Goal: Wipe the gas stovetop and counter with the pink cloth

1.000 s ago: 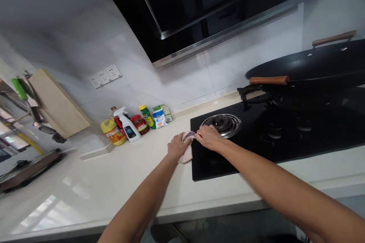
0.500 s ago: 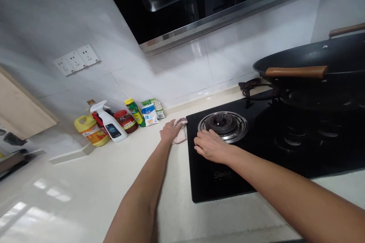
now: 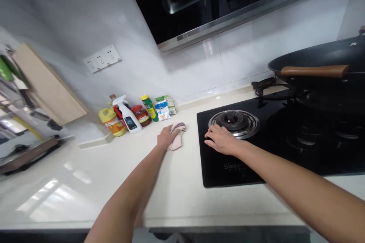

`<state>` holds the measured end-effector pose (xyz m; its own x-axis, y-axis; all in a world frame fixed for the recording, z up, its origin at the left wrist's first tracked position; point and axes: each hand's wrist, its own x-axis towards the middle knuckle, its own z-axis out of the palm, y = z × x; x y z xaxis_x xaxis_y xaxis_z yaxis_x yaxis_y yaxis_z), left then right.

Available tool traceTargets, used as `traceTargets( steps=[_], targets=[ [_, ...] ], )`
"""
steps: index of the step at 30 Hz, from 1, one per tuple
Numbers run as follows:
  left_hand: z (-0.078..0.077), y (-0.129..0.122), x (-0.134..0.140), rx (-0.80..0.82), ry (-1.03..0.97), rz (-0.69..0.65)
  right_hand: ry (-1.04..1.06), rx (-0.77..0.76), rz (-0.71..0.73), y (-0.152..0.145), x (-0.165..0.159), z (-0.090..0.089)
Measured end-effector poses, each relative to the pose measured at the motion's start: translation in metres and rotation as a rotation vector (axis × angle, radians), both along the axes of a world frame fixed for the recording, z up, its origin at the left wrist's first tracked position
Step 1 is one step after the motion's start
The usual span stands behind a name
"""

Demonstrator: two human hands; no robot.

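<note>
This is a kitchen: a hob (image 3: 273,133) on the right, a wok (image 3: 313,59) at far right, a hood (image 3: 228,2) above, a jar (image 3: 142,115) on the counter (image 3: 99,167).

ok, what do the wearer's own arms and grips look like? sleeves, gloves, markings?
Left arm and right arm: bare as far as the view shows, tapering to the wrists, no sleeves, watches or cables. Left grip and right grip: plain human hands, no gloves. No rings or markings I can make out; left fingertips are partly hidden.
</note>
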<state>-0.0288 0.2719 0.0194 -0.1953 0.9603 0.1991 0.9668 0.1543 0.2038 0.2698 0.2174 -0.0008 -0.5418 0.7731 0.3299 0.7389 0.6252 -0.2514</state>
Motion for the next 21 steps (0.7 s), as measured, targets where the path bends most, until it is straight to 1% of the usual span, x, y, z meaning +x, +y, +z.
traceTargets(
  steps=[4, 8, 11, 13, 15, 17, 19, 21],
  targets=[
    [0.0, -0.057, -0.004, 0.016, -0.003, -0.061, 0.012, -0.039, -0.001, -0.003, 0.001, -0.001],
    [-0.004, -0.122, -0.013, 0.042, -0.006, -0.139, 0.004, -0.036, 0.01, -0.008, 0.001, -0.002],
    [-0.006, -0.168, -0.031, 0.058, -0.029, -0.232, -0.01, -0.027, 0.02, -0.011, 0.001, -0.004],
    [-0.005, -0.192, -0.049, 0.055, -0.047, -0.275, -0.022, -0.021, 0.023, -0.012, 0.0, -0.005],
    [-0.003, -0.209, -0.069, 0.058, -0.062, -0.264, -0.035, -0.017, 0.025, -0.013, 0.0, -0.006],
    [-0.001, -0.218, -0.089, 0.067, -0.074, -0.209, -0.049, -0.012, 0.025, -0.015, -0.001, -0.005],
    [0.001, -0.22, -0.107, 0.068, -0.078, -0.138, -0.064, -0.005, 0.024, -0.016, -0.001, -0.004],
    [0.003, -0.214, -0.121, 0.066, -0.073, -0.071, -0.084, 0.004, 0.02, -0.017, -0.002, -0.004]
  ],
)
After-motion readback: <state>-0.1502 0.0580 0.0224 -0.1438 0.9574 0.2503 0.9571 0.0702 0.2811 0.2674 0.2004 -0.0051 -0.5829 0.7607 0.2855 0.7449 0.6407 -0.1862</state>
